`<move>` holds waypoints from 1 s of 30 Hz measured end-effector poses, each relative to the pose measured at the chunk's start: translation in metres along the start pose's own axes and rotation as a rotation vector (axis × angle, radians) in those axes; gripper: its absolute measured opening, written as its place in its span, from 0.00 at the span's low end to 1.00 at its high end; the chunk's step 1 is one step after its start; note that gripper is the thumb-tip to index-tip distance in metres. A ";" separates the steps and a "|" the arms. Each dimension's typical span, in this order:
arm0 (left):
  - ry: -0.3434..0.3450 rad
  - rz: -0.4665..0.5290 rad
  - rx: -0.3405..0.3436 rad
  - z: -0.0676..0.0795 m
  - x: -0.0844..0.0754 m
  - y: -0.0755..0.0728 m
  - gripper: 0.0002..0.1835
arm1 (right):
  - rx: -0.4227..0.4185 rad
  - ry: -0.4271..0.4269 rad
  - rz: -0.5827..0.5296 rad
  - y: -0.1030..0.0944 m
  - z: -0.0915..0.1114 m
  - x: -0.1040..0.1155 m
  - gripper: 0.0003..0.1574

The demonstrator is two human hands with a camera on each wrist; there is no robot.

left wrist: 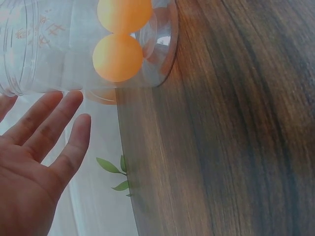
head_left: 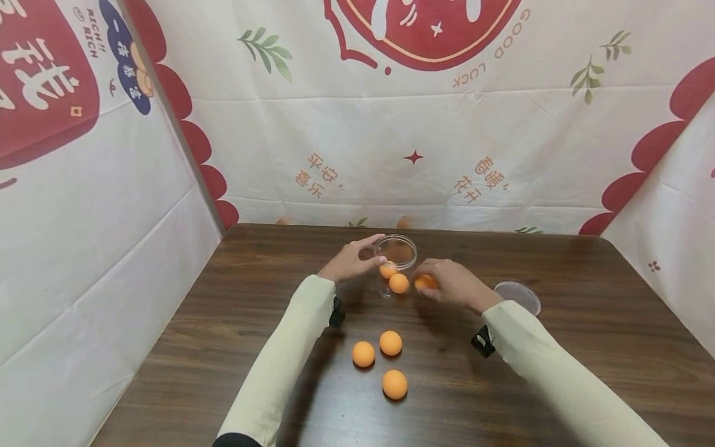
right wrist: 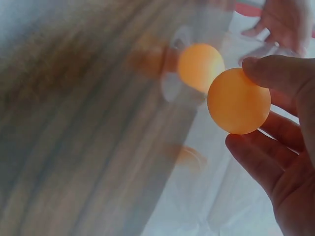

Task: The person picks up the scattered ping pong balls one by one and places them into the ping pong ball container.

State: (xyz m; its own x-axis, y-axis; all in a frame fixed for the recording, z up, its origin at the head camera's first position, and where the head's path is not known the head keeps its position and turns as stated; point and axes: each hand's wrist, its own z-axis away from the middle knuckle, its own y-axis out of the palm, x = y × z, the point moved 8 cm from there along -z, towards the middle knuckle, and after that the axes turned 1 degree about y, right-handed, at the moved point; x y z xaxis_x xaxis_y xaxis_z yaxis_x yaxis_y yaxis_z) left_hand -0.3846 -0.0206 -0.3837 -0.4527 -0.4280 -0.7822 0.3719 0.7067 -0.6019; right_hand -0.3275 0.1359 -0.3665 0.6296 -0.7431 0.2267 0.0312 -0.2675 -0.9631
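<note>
Sleeves (head_left: 558, 366): pale, entering from the near side, with a black strap (head_left: 337, 312) on the left wrist; the spread forearms leave the middle of the table (head_left: 184, 372) in plain sight.

Loose balls (head_left: 395, 385): three orange ones resting apart between the forearms, one nearest the person and two beyond; the level wood seems enough to stop them rolling.

Right hand (head_left: 452, 279): thumb and fingers clamped on the held ball (right wrist: 239, 101), by the tips rather than the palm; such a pinch probably suits a small, smooth, round thing and leaves most of it bare.

Held ball: off the table, just right of the jar (left wrist: 59, 69) and lower than its rim; whether it touches the wall, I cannot tell.

Lid (head_left: 519, 299): clear disc lying flat beyond the right wrist, partly hidden by it; set there, it seems out of the way.

Inner balls (head_left: 399, 283): two, low in the jar, touching or almost; its wall pens them in.

Jar: clear, standing mouth up and uncovered.

Left hand (head_left: 352, 257): clamped loosely on the jar near its rim, thumb on the near side, fingers beyond; likely steadying something light.

Cloth (head_left: 363, 124): white, printed, hanging behind the table, apparently as a screen.
</note>
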 end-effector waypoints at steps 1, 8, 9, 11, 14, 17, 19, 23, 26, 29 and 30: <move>0.000 0.000 0.001 0.000 0.000 0.000 0.33 | -0.008 0.001 -0.002 -0.004 0.000 -0.001 0.15; -0.003 0.003 0.003 -0.001 0.002 0.000 0.33 | -0.039 0.015 0.010 -0.026 -0.005 -0.007 0.14; -0.004 0.005 0.003 -0.001 0.002 0.000 0.33 | -0.046 0.020 0.010 -0.029 -0.005 -0.008 0.14; 0.000 0.006 0.005 -0.001 0.001 0.000 0.33 | -0.068 0.021 0.009 -0.037 -0.007 -0.008 0.14; 0.006 0.006 0.007 0.000 0.001 0.000 0.33 | -0.098 0.025 0.023 -0.048 -0.009 -0.009 0.15; 0.011 -0.001 0.003 0.000 0.000 -0.001 0.33 | -0.111 0.032 0.034 -0.055 -0.013 -0.009 0.16; 0.010 -0.004 0.001 0.000 0.000 -0.001 0.33 | -0.118 0.026 0.039 -0.059 -0.015 -0.008 0.15; 0.000 -0.010 0.006 -0.001 0.000 -0.001 0.33 | -0.137 0.012 0.040 -0.064 -0.019 -0.007 0.14; -0.008 -0.012 0.007 -0.001 0.000 0.000 0.33 | -0.149 0.005 0.045 -0.066 -0.023 -0.006 0.14; -0.006 -0.012 0.001 0.000 0.000 -0.001 0.33 | -0.157 -0.006 0.048 -0.067 -0.028 -0.003 0.15; -0.002 -0.012 -0.001 0.000 0.000 -0.001 0.33 | -0.160 -0.014 0.049 -0.067 -0.030 -0.002 0.15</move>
State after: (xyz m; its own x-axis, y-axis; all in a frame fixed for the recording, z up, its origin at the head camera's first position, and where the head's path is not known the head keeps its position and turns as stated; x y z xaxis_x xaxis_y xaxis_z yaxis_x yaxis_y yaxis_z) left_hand -0.3852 -0.0214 -0.3828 -0.4552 -0.4379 -0.7752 0.3657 0.7019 -0.6113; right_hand -0.3538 0.1367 -0.2982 0.6379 -0.7496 0.1766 -0.1237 -0.3261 -0.9372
